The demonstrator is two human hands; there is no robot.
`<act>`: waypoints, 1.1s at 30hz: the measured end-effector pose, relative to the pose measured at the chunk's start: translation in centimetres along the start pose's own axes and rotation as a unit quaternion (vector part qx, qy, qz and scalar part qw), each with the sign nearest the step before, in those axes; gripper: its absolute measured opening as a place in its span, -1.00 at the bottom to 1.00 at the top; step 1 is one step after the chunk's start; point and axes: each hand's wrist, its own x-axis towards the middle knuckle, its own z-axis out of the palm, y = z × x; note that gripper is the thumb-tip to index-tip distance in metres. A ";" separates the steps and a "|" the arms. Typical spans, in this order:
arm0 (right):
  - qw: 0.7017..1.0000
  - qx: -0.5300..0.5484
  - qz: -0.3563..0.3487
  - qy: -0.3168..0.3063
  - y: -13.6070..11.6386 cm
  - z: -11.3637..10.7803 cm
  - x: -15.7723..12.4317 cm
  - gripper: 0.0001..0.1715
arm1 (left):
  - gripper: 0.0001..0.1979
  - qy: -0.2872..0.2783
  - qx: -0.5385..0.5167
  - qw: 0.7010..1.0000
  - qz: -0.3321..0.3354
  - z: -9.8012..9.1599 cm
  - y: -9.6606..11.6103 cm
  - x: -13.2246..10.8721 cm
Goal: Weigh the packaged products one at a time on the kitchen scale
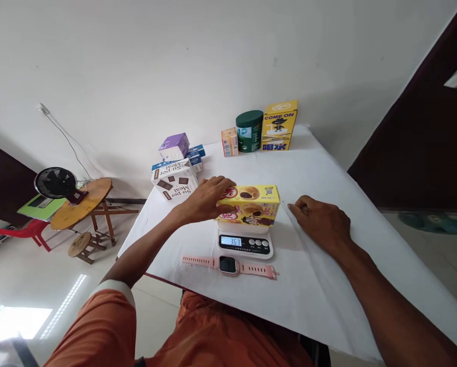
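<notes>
A yellow snack box (256,209) with pictures of round filled pastries lies on its long side across the white digital kitchen scale (245,245). My left hand (209,199) grips the box's left end, fingers over the top and thumb on the front face. The scale's lit display seems to read 363. To the right of the box, apart from it, my right hand (322,224) rests on the white tablecloth with its fingers curled in and nothing visible in them. A pink-strapped smartwatch (228,265) is laid out flat in front of the scale.
Behind my left hand are a white Super Meal box (175,181), blue boxes (196,158) and a purple-and-white box (175,146). A small orange box (229,142), a green canister (249,131) and a tall yellow box (279,126) stand near the wall. A fan (56,182) stands left.
</notes>
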 end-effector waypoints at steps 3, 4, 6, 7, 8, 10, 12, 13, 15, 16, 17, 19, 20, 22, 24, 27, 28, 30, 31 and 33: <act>1.000 0.004 -0.010 0.004 0.1 0.1 0.1 -0.73 | -0.64 0.058 -0.025 0.997 -0.034 -1.7 -1.4 -2.7; 1.000 0.007 -0.014 0.008 0.2 0.1 0.1 -0.73 | -0.63 0.081 -0.023 0.995 -0.056 -2.3 -2.3 -3.9; 1.000 0.013 -0.021 0.015 0.3 0.2 0.1 -0.73 | -0.63 0.108 0.000 0.988 -0.106 -3.5 -4.4 -6.4; 1.000 0.015 -0.023 0.015 0.3 0.2 0.1 -0.74 | -0.63 0.111 0.017 0.984 -0.136 -3.8 -5.7 -7.5; 1.000 0.016 -0.022 0.014 0.2 0.2 0.1 -0.75 | -0.63 0.112 0.034 0.979 -0.166 -4.0 -7.0 -8.5; 1.000 0.015 -0.015 0.007 0.1 0.1 0.1 -0.76 | -0.61 0.101 0.054 0.968 -0.225 -3.6 -9.7 -10.0; 1.000 0.015 -0.007 -0.001 -0.1 -0.1 0.0 -0.76 | -0.58 0.088 0.062 0.956 -0.272 -2.7 -12.0 -10.7; 1.000 0.016 -0.008 -0.001 -0.1 -0.1 -0.1 -0.75 | -0.57 0.086 0.069 0.950 -0.291 -2.2 -12.9 -10.8; 1.000 0.017 -0.016 0.005 -0.2 -0.2 -0.1 -0.74 | -0.53 0.091 0.098 0.939 -0.316 -1.4 -14.1 -10.7; 1.000 0.016 -0.018 0.008 -0.2 -0.2 -0.2 -0.73 | -0.51 0.098 0.118 0.935 -0.321 -1.1 -14.3 -10.5; 1.000 0.015 -0.018 0.009 -0.3 -0.2 -0.2 -0.73 | -0.49 0.109 0.138 0.930 -0.322 -0.9 -14.4 -10.4; 1.000 0.012 -0.011 0.007 -0.3 -0.3 -0.2 -0.73 | -0.45 0.134 0.176 0.922 -0.319 -0.7 -14.2 -10.3; 1.000 0.013 -0.007 0.004 -0.4 -0.4 -0.2 -0.74 | -0.43 0.144 0.191 0.917 -0.318 -0.7 -13.9 -10.3; 1.000 0.013 -0.001 -0.003 -0.5 -0.4 -0.2 -0.75 | -0.39 0.152 0.206 0.912 -0.320 -0.7 -12.9 -10.1; 1.000 0.011 0.004 -0.007 -0.6 -0.5 -0.3 -0.76 | -0.35 0.155 0.207 0.915 -0.310 -0.9 -11.6 -9.5; 1.000 0.006 0.008 -0.008 -0.7 -0.6 -0.3 -0.76 | -0.29 0.180 0.193 0.933 -0.244 -0.7 -9.3 -6.6; 1.000 0.004 0.010 -0.009 -0.7 -0.5 -0.3 -0.76 | -0.28 0.190 0.180 0.942 -0.212 -0.5 -8.8 -5.0; 1.000 0.002 0.011 -0.008 -0.7 -0.5 -0.4 -0.76 | -0.30 0.193 0.140 0.960 -0.148 0.2 -8.2 -0.7; 1.000 0.003 0.007 -0.004 -0.7 -0.6 -0.4 -0.76 | -0.31 0.192 0.116 0.966 -0.128 0.7 -8.2 1.7; 1.000 0.009 -0.008 0.005 -0.5 -0.5 -0.5 -0.76 | -0.27 0.179 0.064 0.974 -0.126 1.7 -9.0 7.1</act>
